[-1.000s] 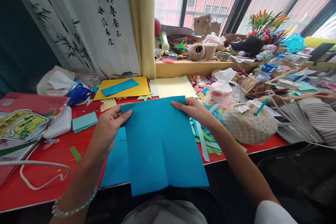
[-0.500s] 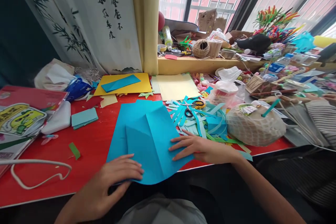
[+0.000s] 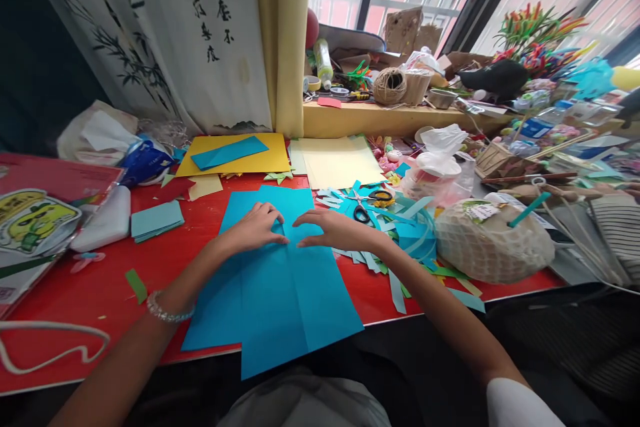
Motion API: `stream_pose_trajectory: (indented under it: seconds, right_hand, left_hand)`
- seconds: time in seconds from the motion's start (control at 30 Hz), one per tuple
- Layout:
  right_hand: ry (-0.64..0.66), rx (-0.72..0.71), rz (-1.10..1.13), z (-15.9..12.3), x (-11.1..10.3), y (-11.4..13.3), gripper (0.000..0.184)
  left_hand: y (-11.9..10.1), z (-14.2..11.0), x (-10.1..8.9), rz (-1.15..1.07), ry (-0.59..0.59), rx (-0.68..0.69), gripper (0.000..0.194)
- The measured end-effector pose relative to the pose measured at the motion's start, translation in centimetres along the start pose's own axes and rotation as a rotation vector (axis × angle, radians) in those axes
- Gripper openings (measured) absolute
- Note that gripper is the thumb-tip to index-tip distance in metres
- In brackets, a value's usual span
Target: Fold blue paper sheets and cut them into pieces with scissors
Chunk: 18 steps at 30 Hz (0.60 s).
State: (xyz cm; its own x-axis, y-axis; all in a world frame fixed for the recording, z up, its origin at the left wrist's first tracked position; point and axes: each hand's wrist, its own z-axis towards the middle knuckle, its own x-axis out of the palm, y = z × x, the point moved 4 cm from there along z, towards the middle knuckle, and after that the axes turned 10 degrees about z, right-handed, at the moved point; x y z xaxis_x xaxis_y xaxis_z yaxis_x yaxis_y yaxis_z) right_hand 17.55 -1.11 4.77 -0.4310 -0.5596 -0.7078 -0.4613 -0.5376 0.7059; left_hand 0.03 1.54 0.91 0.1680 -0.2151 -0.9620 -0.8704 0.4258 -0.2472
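A creased blue sheet of paper (image 3: 273,327) lies over another blue sheet (image 3: 213,320), its near corner hanging past the table's front edge. My left hand (image 3: 256,228) is over the far part of the papers, fingers curved and thumb apart. Facing it from the right, my right hand (image 3: 333,230) is above the upper sheet with a gap between fingers and thumb. Neither hand plainly grips the paper; fingertip contact is hard to make out. Beyond my right hand, scissors (image 3: 361,203) with black and yellow handles rest on cut blue strips (image 3: 395,290).
To the right are a netted coconut (image 3: 493,243) with a straw and a tissue roll (image 3: 440,163). Yellow card (image 3: 235,163) and cream paper (image 3: 345,167) lie at the back. Pale blue cards (image 3: 157,219) and a white cable (image 3: 55,327) are on the left.
Both hands have moved from the paper's near part to its far part, closer together. The upper blue sheet, curled at its near edge before, now lies flatter and extends farther toward me.
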Motion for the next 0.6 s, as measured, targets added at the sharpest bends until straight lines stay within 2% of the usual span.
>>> stream_pose_trajectory:
  seconds: [0.1,0.2,0.3,0.37,0.5,0.6]
  right_hand:
    - [-0.006,0.031,-0.093,2.6,0.7,-1.8,0.053]
    - [-0.053,0.025,-0.127,3.7,1.6,-3.0,0.057]
    - [-0.129,-0.009,-0.166,3.7,2.1,-3.4,0.038]
    - [-0.166,-0.031,-0.166,3.4,2.0,-3.5,0.027]
    - [-0.125,-0.005,-0.042,2.7,1.2,-3.6,0.026]
    - [-0.091,-0.018,-0.113,2.2,0.9,-3.3,0.028]
  left_hand:
    - [0.2,0.4,0.6,-0.017,0.003,0.004,0.048]
    - [0.3,0.1,0.9,-0.06,0.012,0.005,0.038]
    - [0.0,-0.3,0.8,-0.211,0.025,0.033,0.03]
    - [-0.1,-0.6,0.4,-0.316,0.007,0.026,0.032]
    - [-0.3,-1.1,-0.4,-0.333,-0.033,-0.044,0.032]
    - [-0.8,-1.3,-0.8,-0.299,-0.035,-0.011,0.033]
